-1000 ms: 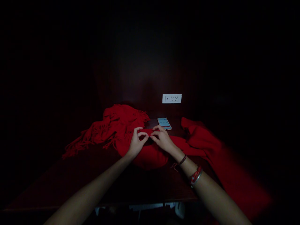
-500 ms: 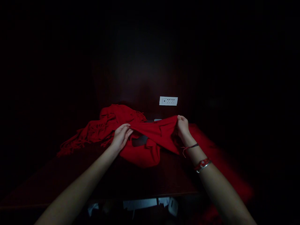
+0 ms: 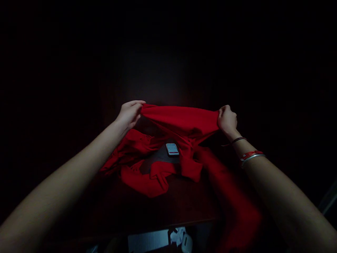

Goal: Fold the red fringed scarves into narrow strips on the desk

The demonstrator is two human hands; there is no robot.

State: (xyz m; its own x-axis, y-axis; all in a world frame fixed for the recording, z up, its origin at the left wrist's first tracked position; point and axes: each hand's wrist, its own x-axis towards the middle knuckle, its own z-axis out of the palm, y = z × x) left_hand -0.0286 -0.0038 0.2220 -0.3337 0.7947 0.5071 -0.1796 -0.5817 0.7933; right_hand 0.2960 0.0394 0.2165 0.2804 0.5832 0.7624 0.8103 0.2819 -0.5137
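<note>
A long red cloth (image 3: 181,117) is stretched in the air between my two hands. My left hand (image 3: 131,111) pinches its left end, fingers closed. At the other end my right hand (image 3: 227,118) grips the cloth in a fist. More of the red cloth lies bunched on the dark table below and trails off the right side, blurred. Between the folds, a phone (image 3: 172,149) with a lit screen rests on a grey item (image 3: 154,159).
The dark table's front edge (image 3: 195,222) crosses the lower view. Beneath it are white papers (image 3: 149,240) and a white object (image 3: 187,243). The surroundings are very dark.
Both hands have risen and moved apart, pulling the cloth wider and higher. The phone's lit screen now shows below it. The wall socket has dropped out of sight.
</note>
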